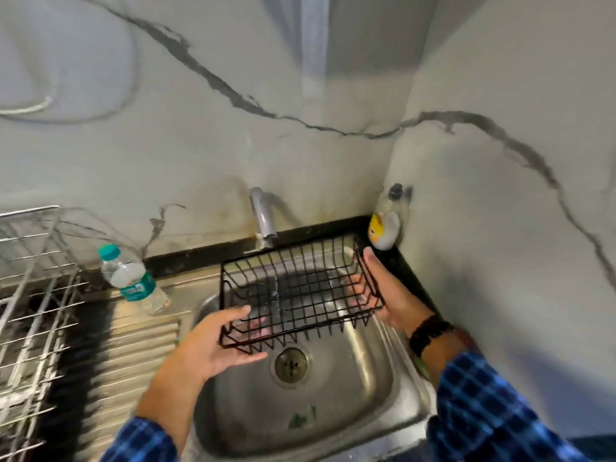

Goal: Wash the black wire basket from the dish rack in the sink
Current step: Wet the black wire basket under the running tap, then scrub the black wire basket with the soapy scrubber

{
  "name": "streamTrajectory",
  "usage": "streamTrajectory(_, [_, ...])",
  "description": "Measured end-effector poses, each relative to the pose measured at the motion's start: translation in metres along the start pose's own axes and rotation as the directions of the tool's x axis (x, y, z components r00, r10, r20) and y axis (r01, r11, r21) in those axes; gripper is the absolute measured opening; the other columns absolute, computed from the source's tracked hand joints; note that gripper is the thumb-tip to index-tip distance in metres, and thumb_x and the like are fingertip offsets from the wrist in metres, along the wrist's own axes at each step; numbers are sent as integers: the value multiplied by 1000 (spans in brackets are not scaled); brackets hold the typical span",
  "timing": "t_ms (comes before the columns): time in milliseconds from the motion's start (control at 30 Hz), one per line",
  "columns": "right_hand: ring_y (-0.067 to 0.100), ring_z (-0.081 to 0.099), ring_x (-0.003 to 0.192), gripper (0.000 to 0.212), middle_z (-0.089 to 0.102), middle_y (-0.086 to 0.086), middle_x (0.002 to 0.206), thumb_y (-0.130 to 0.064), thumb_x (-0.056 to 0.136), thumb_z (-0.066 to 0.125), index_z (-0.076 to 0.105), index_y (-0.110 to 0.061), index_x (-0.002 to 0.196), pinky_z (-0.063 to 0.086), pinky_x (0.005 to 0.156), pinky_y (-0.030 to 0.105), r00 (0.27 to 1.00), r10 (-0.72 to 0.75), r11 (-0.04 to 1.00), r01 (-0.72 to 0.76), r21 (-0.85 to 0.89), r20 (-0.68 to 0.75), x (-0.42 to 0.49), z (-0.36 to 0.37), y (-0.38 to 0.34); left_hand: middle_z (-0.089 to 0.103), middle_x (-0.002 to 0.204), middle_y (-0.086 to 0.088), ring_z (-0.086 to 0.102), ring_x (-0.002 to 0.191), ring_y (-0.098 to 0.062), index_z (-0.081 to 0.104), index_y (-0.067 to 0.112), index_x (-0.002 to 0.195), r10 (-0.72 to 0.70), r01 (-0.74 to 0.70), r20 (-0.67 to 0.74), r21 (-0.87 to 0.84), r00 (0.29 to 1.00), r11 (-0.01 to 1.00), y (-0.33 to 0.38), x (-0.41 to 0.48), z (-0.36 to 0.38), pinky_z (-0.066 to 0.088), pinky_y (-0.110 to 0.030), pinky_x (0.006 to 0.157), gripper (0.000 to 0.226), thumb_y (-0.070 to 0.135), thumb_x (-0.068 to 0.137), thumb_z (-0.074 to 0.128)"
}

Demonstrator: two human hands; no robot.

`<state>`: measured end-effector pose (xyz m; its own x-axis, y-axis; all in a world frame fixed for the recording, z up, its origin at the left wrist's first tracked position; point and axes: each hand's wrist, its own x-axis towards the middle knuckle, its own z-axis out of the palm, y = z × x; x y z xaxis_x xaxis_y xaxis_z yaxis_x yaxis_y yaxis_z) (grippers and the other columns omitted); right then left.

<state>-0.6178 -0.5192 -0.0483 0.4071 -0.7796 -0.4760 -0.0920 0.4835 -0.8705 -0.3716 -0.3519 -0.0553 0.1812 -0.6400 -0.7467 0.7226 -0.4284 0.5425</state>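
Over one stainless steel sink [353, 381], left hand [213, 345] and right hand [390, 295] grip opposite ends of one black wire basket [300, 285] under one chrome tap [263, 215].

Head camera looks steeply down, close over sink [350, 408].

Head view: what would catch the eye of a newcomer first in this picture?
The black wire basket, held over the steel sink below the tap: the left hand grips its near left corner, the right hand its right end. Then the teal-capped water bottle on the draining board at left, beside the metal dish rack.
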Motion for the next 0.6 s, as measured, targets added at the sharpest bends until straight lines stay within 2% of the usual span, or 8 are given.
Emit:
streamTrajectory(100, [8,63,109,47,66,-8,120,-67,94,47,64,-33,121,51,95,32,981,-170,985,167,-39,-95,-27,-26,7,69,111,-21,60,114,-39,53,18,78,6,-7,15,41,1000,999,-17,-13,3,42,-69,96,22,-4,80,54])
streamTrajectory(167, [8,67,104,29,69,-3,117,-41,105,46,65,-25,120,54,88,30,921,-270,961,238,-142,-281,-46,-58,10,67,109,-20,63,101,-36,50,20,80,28,-28,-27,15,999,1000,-24,-22,-5,47,-62,88,27,-7,80,50])
streamTrajectory(233, [14,71,86,17,74,4,101,-23,103,52,69,-19,104,58,76,32,842,-359,898,195,-394,-403,-62,-96,17,66,107,-20,62,99,-37,52,21,93,46,-50,-105,-32,993,998,-32,-31,-17,45,-64,90,30,-8,89,43])
streamTrajectory(333, [21,69,84,17,74,2,93,-19,98,56,68,-26,88,51,74,30,912,-287,504,-117,-856,-294,-72,-135,37,64,117,-21,57,117,-41,51,22,123,50,-63,-174,-71,983,995,-46,-38,-36,38,-68,101,52,-9,83,43])
streamTrajectory(400, [24,67,93,11,72,6,107,-27,95,60,70,-26,101,51,79,31,959,-122,246,-220,-944,-255,-75,-140,48,61,123,-21,53,123,-41,46,23,129,38,-59,-210,-93,977,994,-53,-41,-39,38,-67,100,65,-9,72,45])
streamTrajectory(433, [25,66,99,22,70,7,115,-30,94,62,69,-23,114,52,85,32,967,-76,158,-228,-961,-242,-74,-139,55,61,122,-22,53,123,-41,44,22,126,31,-56,-227,-103,973,993,-56,-41,-38,39,-67,97,63,-9,70,45])
streamTrajectory(500, [25,64,110,39,64,4,127,-32,93,64,62,-23,131,50,94,31,978,-93,115,-178,-977,-189,-70,-133,67,62,119,-23,54,122,-42,43,20,125,17,-49,-243,-126,970,991,-59,-38,-33,40,-67,95,61,-10,72,44])
streamTrajectory(600, [22,64,105,28,68,-1,117,-39,94,61,70,-25,117,49,93,30,972,-190,192,-99,-977,-136,-63,-126,82,63,115,-23,58,116,-41,48,17,123,30,-67,-230,-157,973,985,-61,-38,-24,42,-67,96,47,-11,86,39])
